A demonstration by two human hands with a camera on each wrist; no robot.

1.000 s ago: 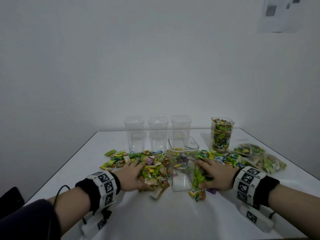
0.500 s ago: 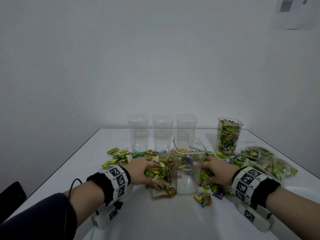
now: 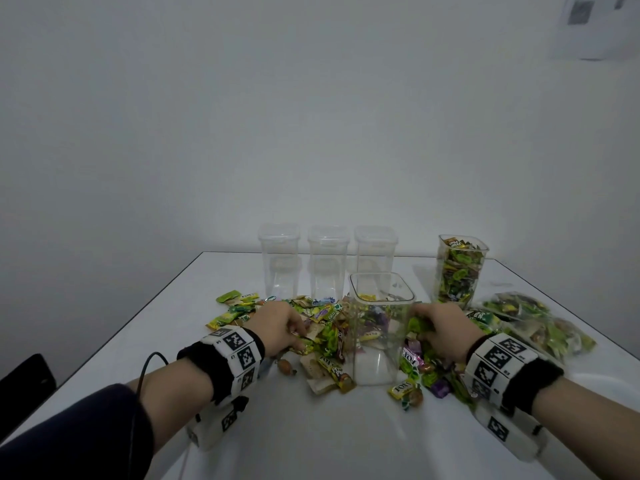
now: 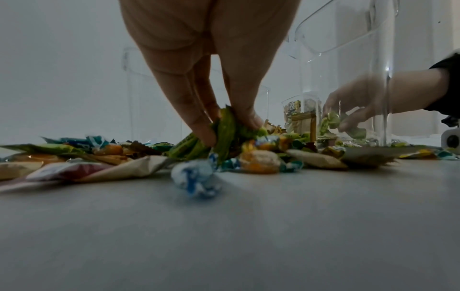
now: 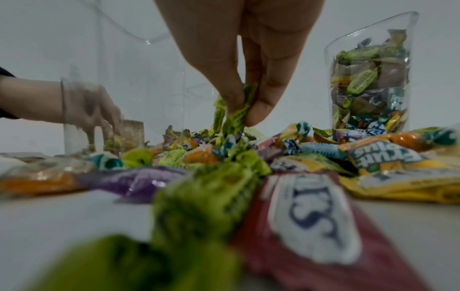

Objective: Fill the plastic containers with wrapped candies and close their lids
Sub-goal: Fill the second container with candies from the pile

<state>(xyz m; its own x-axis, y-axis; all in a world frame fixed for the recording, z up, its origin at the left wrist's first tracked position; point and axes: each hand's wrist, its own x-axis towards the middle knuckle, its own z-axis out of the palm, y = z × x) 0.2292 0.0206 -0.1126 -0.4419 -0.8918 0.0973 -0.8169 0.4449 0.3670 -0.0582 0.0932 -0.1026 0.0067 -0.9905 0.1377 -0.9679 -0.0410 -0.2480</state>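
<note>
A clear open container (image 3: 381,327) stands in the middle of the white table (image 3: 311,434), with loose wrapped candies (image 3: 325,323) heaped on both sides of it. My left hand (image 3: 282,329) is down in the left heap and pinches green wrapped candies (image 4: 224,128) between its fingertips. My right hand (image 3: 441,329) is just right of the container and pinches green wrapped candies (image 5: 236,116) lifted a little off the heap. A container full of candies (image 3: 459,268) stands open at the back right. Three empty containers (image 3: 327,261) with lids stand in a row behind.
Clear bags of candies (image 3: 540,323) lie at the right edge of the table. Loose candies (image 3: 408,389) are scattered in front of the middle container. A dark object (image 3: 24,386) sits off the table's left edge. The wall rises behind the table.
Both hands have drawn back toward me through the heaps and curled their fingers, closing on green candies. Some candies have slid nearer the front of the table.
</note>
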